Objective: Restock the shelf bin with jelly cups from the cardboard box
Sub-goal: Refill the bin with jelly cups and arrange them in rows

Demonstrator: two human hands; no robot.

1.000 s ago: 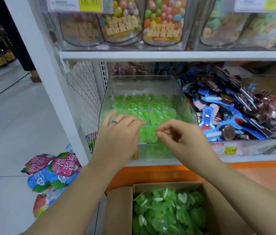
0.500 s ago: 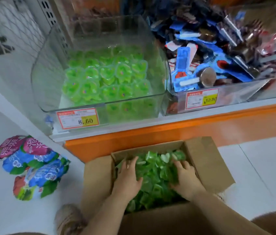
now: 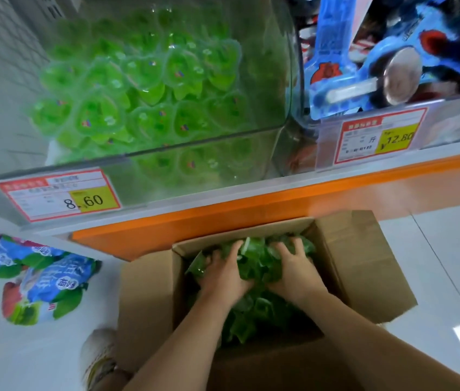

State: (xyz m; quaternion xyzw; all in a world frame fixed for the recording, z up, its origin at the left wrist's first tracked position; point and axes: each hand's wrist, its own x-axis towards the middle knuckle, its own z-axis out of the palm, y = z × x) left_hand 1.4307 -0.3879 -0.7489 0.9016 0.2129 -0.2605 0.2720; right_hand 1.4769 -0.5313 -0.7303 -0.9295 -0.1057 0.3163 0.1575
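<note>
Now | L hand, R hand splayed on jelly cups | in cardboard box

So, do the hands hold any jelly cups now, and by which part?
It cannot be told. Left hand and right hand lie with spread fingers on the jelly cups in the cardboard box, fingertips partly buried.

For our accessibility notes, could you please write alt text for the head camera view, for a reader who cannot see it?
A left hand and a right hand press into green jelly cups in an open cardboard box on the floor. Above, a clear shelf bin holds more green cups behind a price tag reading 8.60.
</note>
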